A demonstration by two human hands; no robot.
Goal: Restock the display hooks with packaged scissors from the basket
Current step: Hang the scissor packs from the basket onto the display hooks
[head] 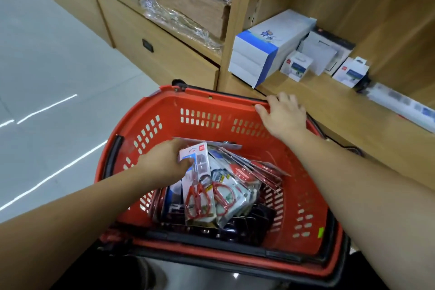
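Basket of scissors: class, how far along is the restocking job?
Done: nothing shown hung; no display hook clearly in view. In hand: the left hand grips a scissors pack inside the red basket; the right hand holds its rim. Left: the pile of packs there.

Basket (202, 120) red, black rim trim, slotted grid pattern. Scissors pack (199, 193): red handles, white-blue card. Box (266, 47) white w/ blue edge. Shelving (317, 101) tan wood. Floor (47, 66) pale grey.

Left hand (164, 160) pinches scissors pack (200, 186); right hand (283, 114) grips basket rim (211, 96)
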